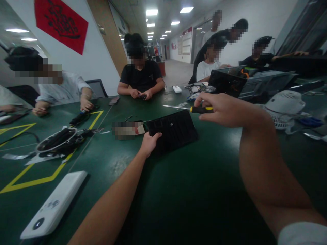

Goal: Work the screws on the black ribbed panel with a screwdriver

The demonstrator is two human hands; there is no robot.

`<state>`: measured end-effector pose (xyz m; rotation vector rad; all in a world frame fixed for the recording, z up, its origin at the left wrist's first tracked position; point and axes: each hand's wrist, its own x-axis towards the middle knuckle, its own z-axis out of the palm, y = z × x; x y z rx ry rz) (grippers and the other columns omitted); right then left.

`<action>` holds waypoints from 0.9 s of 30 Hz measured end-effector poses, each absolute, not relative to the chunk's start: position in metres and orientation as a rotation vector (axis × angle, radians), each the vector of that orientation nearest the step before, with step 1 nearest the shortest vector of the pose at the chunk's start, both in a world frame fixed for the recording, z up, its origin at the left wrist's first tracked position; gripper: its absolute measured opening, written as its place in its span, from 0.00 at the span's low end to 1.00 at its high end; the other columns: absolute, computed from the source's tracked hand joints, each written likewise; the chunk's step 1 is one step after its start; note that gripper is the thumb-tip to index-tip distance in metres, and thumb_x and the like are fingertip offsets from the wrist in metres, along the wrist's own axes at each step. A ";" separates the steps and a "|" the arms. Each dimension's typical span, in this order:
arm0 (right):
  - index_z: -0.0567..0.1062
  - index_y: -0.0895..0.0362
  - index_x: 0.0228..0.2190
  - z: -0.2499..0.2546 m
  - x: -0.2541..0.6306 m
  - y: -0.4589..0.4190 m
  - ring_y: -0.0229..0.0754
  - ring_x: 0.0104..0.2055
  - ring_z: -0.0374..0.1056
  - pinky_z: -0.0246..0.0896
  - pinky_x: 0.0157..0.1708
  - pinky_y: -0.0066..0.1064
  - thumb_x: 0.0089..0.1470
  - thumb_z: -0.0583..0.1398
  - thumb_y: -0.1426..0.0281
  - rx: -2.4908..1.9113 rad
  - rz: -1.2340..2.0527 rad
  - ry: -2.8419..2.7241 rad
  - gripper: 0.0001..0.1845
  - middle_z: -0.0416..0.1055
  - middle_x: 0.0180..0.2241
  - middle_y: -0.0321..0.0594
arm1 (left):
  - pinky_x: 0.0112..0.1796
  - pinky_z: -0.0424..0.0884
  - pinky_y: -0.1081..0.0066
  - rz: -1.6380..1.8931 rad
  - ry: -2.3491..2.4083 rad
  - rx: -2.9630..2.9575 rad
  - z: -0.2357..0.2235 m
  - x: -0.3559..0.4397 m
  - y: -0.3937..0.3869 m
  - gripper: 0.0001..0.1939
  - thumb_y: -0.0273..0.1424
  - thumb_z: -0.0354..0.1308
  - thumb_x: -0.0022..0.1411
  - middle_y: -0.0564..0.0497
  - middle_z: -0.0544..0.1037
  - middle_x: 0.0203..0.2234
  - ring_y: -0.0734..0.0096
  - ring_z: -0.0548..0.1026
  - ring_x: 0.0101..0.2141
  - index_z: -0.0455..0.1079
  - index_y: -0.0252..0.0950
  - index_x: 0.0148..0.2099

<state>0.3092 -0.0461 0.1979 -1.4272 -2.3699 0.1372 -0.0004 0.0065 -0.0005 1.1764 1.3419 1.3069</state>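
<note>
My left hand (150,143) is closed on the near left edge of a black rectangular panel (176,131), thumb on top. The panel has thin ridges or slots and a small silvery round spot near its upper edge; I cannot tell its exact kind. In my right hand (222,107) is a screwdriver (201,109) with a black and yellow handle. Its metal shaft points left, over the panel's far edge, and does not seem to touch it. Just left of the panel lies a small open box (127,130), partly blurred out, with small dark bits behind it.
A long white device (55,207) lies at the near left. Cables and a black strap (58,141) lie within yellow tape lines. To the right stand a white fan-like housing (284,107) and an open black case (227,81). Several people sit or stand around the green table (178,194).
</note>
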 end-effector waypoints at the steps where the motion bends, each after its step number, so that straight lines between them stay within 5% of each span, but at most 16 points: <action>1: 0.81 0.56 0.52 0.199 0.313 -0.046 0.52 0.44 0.76 0.63 0.44 0.40 0.58 0.66 0.66 -1.451 0.101 -2.381 0.20 0.82 0.45 0.46 | 0.45 0.79 0.58 1.304 1.347 1.180 0.000 -0.001 0.006 0.19 0.41 0.75 0.46 0.44 0.87 0.35 0.52 0.84 0.38 0.82 0.35 0.38; 14: 0.90 0.51 0.43 0.190 0.291 -0.041 0.59 0.45 0.78 0.68 0.45 0.44 0.56 0.71 0.70 -1.634 -0.116 -2.319 0.13 0.84 0.40 0.46 | 0.45 0.80 0.58 1.288 1.406 1.128 0.005 -0.001 0.005 0.23 0.42 0.77 0.42 0.46 0.86 0.34 0.53 0.84 0.37 0.81 0.35 0.39; 19: 0.91 0.51 0.45 0.189 0.288 -0.039 0.63 0.49 0.78 0.69 0.46 0.46 0.57 0.71 0.70 -1.633 -0.138 -2.279 0.13 0.85 0.45 0.49 | 0.46 0.82 0.57 1.273 1.391 1.122 0.004 -0.002 0.004 0.23 0.42 0.77 0.43 0.46 0.86 0.35 0.53 0.85 0.37 0.81 0.35 0.40; 27: 0.91 0.49 0.44 0.179 0.277 -0.032 0.58 0.47 0.77 0.66 0.45 0.44 0.56 0.71 0.70 -1.535 -0.141 -2.327 0.14 0.85 0.43 0.46 | 0.45 0.81 0.57 1.282 1.421 1.138 0.002 -0.004 0.005 0.24 0.43 0.77 0.42 0.46 0.86 0.33 0.53 0.84 0.36 0.81 0.34 0.39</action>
